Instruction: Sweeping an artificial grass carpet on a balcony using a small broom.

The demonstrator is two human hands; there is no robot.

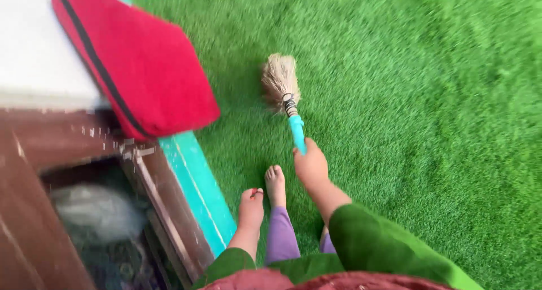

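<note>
My right hand (310, 166) grips the turquoise handle of a short broom (295, 129). The broom's straw-coloured bristle head (280, 81) rests on the green artificial grass (406, 98) ahead of me. My left hand (251, 206) hangs near the turquoise ledge with its fingers curled in and nothing visible in it. Between the two hands a bare foot (275, 184) with a purple trouser leg stands on the grass. Both arms wear green sleeves.
A red cushion (135, 64) with a dark seam lies over a turquoise-edged ledge (197, 188) on the left. Below it is a brown wooden frame (34, 154) around a dark opening. A white surface (28, 47) fills the upper left corner.
</note>
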